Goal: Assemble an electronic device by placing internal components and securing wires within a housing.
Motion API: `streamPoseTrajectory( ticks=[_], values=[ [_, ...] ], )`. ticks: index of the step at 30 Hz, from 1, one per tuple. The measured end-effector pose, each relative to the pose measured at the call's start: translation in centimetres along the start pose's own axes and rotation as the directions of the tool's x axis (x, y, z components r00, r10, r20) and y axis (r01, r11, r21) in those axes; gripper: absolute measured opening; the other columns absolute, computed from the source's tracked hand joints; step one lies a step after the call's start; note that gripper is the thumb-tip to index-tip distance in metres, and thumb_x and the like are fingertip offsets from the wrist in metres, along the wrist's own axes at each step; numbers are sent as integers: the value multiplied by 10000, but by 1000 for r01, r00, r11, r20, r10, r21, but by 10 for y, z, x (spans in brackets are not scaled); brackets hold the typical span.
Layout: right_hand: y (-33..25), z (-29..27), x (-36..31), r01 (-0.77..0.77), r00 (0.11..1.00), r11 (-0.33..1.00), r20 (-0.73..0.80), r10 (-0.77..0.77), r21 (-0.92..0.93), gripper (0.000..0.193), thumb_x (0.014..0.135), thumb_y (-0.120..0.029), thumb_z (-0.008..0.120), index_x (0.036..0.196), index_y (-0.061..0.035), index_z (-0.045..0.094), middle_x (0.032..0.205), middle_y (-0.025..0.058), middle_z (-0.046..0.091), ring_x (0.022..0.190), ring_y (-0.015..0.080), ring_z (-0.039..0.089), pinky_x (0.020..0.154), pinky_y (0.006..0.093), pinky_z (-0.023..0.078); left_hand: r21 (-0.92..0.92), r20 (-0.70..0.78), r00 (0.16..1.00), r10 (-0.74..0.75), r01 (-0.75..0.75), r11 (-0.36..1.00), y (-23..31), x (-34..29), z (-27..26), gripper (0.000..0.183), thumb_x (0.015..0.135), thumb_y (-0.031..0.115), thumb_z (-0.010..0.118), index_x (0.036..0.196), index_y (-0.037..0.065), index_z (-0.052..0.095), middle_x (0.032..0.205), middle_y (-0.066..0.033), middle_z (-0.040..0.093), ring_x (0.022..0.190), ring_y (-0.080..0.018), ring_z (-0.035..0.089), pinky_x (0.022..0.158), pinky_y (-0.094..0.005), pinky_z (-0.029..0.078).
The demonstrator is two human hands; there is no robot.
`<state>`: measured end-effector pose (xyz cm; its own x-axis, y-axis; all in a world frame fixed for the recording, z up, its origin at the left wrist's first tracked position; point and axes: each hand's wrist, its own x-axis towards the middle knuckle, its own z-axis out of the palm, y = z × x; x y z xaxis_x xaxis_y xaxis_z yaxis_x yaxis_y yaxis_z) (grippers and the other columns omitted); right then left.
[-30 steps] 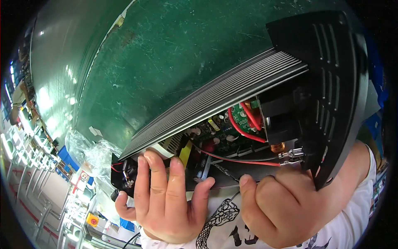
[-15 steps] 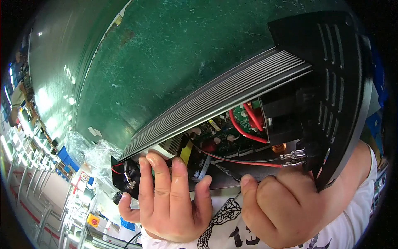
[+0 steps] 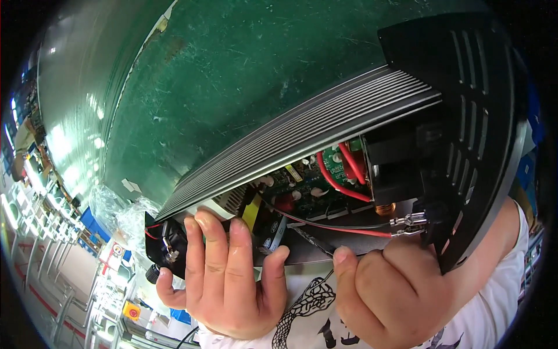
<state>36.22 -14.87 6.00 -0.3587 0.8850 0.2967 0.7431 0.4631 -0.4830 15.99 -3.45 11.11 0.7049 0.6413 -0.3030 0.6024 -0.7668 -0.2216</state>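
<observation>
A long device with a finned metal heat sink and a black slotted end panel lies tilted, its inside facing me. My left hand reaches over the near edge with fingers stretched out against a pale inner part; its thumb stands apart. My right hand is closed at the near edge, with its thumb tip at the end of a thin dark cord. Above that hand, metal terminals end a red and a black wire. Thick red wires cross a green circuit board. The right fingertips are mostly hidden.
The device rests on a scratched green tabletop. Clear plastic wrap lies by its left end, near a black knob. Beyond are metal racks, a blue bin and a yellow box with a red button.
The device's left end has shifted slightly left and toward me, and my left hand has moved left with it. My right hand stays almost in place.
</observation>
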Motion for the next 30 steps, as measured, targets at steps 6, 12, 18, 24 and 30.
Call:
streamPoseTrajectory(
  ticks=[6,12,18,24,30],
  values=[
    [3,-22,11,-56,987,997,155,49,43,116,845,-98,679,800,9,668,672,74,575,621,196,567,570,295,475,-77,-32,998,50,-52,996,-6,0,4,494,942,440,662,1246,52,701,1379,-199,631,1305,-303,605,1182,-459,96],
    [2,24,10,-45,953,993,-302,10,-110,163,657,-9,751,777,30,649,630,3,425,513,136,417,400,256,268,-86,-92,995,47,-55,995,-1,2,7,482,920,468,684,1211,86,721,1348,-156,664,1258,-283,634,1171,-470,101],
    [-13,14,4,-120,969,992,-212,123,29,159,695,-5,737,823,16,645,626,-15,431,493,118,419,405,252,218,-86,-121,989,86,-96,992,-3,3,2,478,901,368,719,1277,74,689,1395,-133,640,1310,-264,600,1153,-425,186],
    [-24,-20,-22,-121,952,993,-281,118,8,234,708,-16,754,931,4,686,667,31,515,521,163,462,466,296,322,-133,-205,975,80,-108,985,-8,0,9,464,892,315,724,1279,63,672,1411,-136,625,1319,-258,586,1139,-458,218],
    [35,-35,-55,-826,476,533,-735,483,-184,180,928,-97,721,1105,-66,734,984,106,739,876,221,712,805,282,540,-123,-312,945,99,-143,982,-2,1,15,374,944,265,654,1247,46,670,1356,-124,651,1245,-256,608,1128,-490,273]
  ],
)
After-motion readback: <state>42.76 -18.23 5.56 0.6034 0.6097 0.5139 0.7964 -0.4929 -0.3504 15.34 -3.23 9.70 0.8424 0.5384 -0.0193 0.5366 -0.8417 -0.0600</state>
